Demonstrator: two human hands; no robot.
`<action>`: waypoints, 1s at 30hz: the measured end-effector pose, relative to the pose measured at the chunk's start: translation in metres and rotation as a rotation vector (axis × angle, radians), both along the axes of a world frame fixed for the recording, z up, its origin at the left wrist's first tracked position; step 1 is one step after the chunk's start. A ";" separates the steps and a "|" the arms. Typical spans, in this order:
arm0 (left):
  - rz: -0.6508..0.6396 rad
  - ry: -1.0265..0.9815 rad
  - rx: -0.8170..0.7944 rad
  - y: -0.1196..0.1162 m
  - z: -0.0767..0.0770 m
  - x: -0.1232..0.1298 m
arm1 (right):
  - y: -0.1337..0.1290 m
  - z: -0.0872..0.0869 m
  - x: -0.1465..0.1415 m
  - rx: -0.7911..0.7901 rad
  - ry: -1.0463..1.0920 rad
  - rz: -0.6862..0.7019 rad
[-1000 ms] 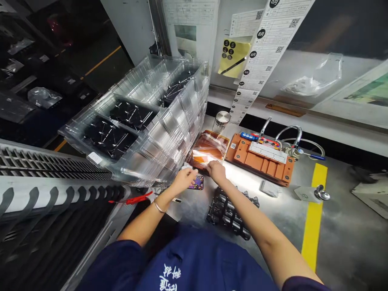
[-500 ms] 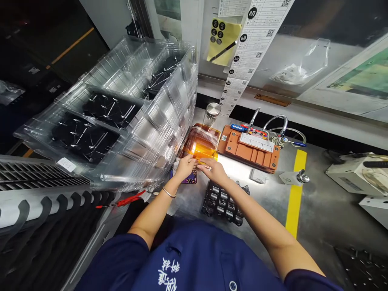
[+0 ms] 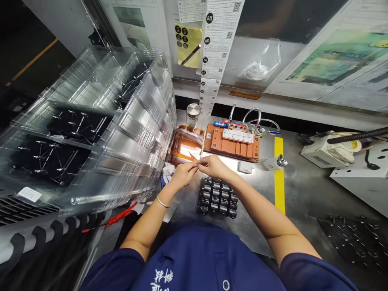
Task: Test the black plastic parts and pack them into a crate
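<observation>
My left hand and my right hand meet fingertip to fingertip, both closed in a pinch. A thin, pointed amber film strip sticks up from between their fingertips. Just beyond lies a stack of glossy amber film sheets with clear plastic over part of it. A black moulded tray with rows of rounded ridges rests on the metal bench below my right wrist. Crumpled white paper lies beside my left hand.
Tall stacked clear plastic trays holding black parts fill the left. An orange fixture with cables and a glass jar stand at the back. A red-handled tool lies front left; more black parts lie at right.
My hands have come off the edge of the amber sheets toward me, and a thin strip now shows between the fingertips. The whole view has shifted to the right.
</observation>
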State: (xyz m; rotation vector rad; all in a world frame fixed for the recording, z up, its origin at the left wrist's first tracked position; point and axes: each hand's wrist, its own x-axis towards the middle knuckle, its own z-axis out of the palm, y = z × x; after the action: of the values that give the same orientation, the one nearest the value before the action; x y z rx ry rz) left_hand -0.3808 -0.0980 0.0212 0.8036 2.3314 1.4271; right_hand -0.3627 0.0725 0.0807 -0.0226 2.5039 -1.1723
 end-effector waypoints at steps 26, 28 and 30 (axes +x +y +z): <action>0.464 0.297 -0.908 0.019 -0.067 -0.058 | 0.156 -0.008 0.167 0.013 0.264 -0.907; 0.367 0.277 -0.933 0.018 -0.066 -0.063 | 0.167 -0.006 0.179 0.082 0.271 -0.851; 0.373 0.223 -0.957 0.031 -0.057 -0.072 | 0.180 -0.009 0.189 0.144 0.293 -0.809</action>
State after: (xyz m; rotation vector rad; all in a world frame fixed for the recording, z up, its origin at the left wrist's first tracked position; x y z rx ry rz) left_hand -0.4523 -0.0669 -0.0362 0.2489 2.9681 0.1648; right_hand -0.1736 0.2522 0.0719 1.0049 2.9456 -1.3192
